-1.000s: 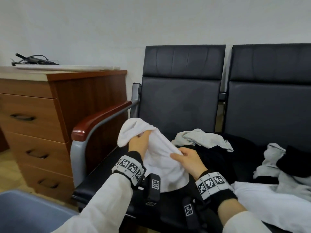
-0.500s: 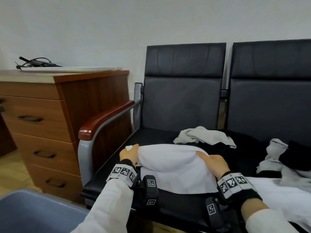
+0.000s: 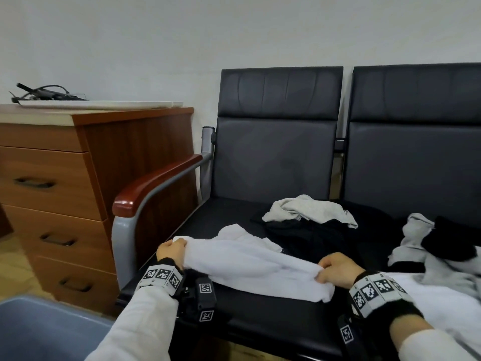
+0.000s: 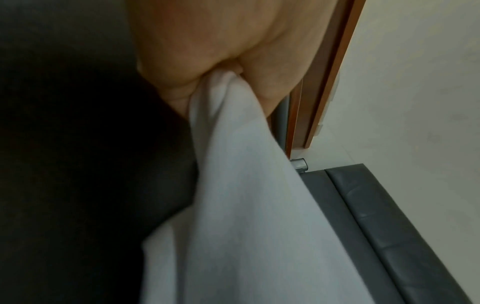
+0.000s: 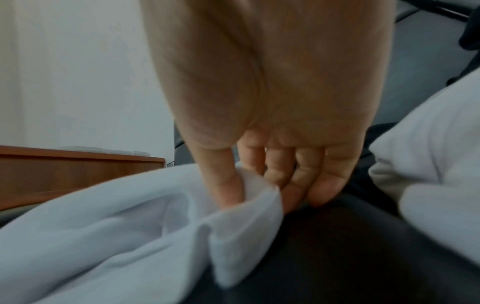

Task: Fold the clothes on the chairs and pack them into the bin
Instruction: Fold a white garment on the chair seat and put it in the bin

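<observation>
A white garment (image 3: 250, 264) lies stretched across the front of the left black chair seat (image 3: 216, 220). My left hand (image 3: 171, 252) grips its left end near the armrest; the left wrist view shows that white garment (image 4: 246, 195) bunched in my left hand (image 4: 221, 67). My right hand (image 3: 330, 269) pinches the right end, and the right wrist view shows my thumb and fingers (image 5: 275, 174) closed on a fold of the white garment (image 5: 130, 216). A grey-blue bin (image 3: 46, 332) sits at the lower left, on the floor.
A grey garment (image 3: 309, 211) and a black one (image 3: 312, 235) lie further back on the seat. White and black clothes (image 3: 442, 254) are piled on the right chair. A red-topped armrest (image 3: 156, 181) and a wooden drawer unit (image 3: 65, 194) stand to the left.
Both hands came down from a raised hold and moved apart. The white garment went from bunched in the air to spread flat along the seat's front edge.
</observation>
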The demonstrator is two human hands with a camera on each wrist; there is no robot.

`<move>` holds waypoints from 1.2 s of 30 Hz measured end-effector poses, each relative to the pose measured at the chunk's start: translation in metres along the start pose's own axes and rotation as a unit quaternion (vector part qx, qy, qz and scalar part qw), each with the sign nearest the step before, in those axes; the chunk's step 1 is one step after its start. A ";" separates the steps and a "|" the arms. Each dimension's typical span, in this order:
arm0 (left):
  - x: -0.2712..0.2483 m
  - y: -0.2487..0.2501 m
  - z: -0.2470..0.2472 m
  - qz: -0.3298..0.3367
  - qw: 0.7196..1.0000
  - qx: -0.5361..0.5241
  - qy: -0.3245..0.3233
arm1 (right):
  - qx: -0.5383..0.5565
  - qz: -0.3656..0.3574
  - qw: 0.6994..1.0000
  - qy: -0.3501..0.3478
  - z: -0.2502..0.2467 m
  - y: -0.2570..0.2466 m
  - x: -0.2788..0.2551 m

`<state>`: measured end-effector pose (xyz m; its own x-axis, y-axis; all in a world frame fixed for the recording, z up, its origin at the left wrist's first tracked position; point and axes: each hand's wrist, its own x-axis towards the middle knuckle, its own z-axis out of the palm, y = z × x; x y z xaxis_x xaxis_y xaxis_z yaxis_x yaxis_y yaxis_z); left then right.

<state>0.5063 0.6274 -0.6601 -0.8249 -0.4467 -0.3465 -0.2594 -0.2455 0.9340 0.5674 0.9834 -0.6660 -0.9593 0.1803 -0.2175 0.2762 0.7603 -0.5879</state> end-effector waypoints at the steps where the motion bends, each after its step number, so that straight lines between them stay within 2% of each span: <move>1: 0.001 -0.001 -0.004 0.013 1.000 -0.001 0.019 | 0.041 0.000 0.999 0.032 0.000 0.001 0.001; 3: 0.000 0.000 -0.013 0.044 0.998 0.002 0.040 | 0.147 0.002 0.986 0.082 0.001 0.004 0.003; 5: 0.002 -0.001 -0.017 0.070 0.997 0.002 0.036 | 0.257 -0.011 0.960 0.108 -0.001 0.001 -0.002; 8: 0.005 0.002 -0.023 0.073 0.997 -0.017 0.016 | 0.380 -0.014 0.919 0.103 -0.007 -0.004 -0.011; 12: 0.006 0.004 -0.036 0.051 0.998 -0.036 -0.020 | 0.461 0.036 0.880 0.105 -0.011 -0.001 -0.009; 15: 0.009 0.006 -0.045 0.047 0.998 -0.042 -0.029 | 0.548 0.036 0.833 0.063 -0.014 0.000 -0.007; 17: 0.012 0.006 -0.048 0.046 0.997 -0.044 -0.037 | 0.575 0.027 0.817 0.040 -0.017 -0.002 -0.008; 19: 0.012 0.007 -0.049 0.046 0.997 -0.038 -0.047 | 0.561 0.017 0.827 0.033 -0.017 -0.003 -0.009; 23: 0.016 0.005 -0.048 0.054 0.998 0.015 -0.032 | 0.495 0.024 0.867 0.049 -0.011 -0.003 -0.007; 26: 0.023 0.004 -0.049 0.083 0.994 0.070 0.006 | 0.435 0.024 0.896 0.091 -0.008 -0.002 -0.003; 28: 0.032 0.001 -0.053 0.106 0.987 0.122 0.019 | 0.337 0.002 0.933 0.131 -0.007 0.002 -0.002; 29: 0.040 -0.002 -0.055 0.116 0.982 0.150 0.022 | 0.270 -0.009 0.951 0.149 -0.008 0.003 -0.004; 31: 0.037 -0.002 -0.059 0.133 0.969 0.208 0.030 | 0.170 -0.025 0.969 0.180 -0.010 0.005 -0.010; 36: 0.000 0.013 -0.064 0.202 0.917 0.339 0.052 | 0.019 -0.054 0.977 0.205 -0.016 0.009 -0.021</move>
<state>0.5351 0.5692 -0.6534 -0.8792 -0.4720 0.0656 -0.2257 0.5336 0.8151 0.5895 0.9965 -0.6547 -0.9241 0.3408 0.1727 0.1670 0.7668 -0.6198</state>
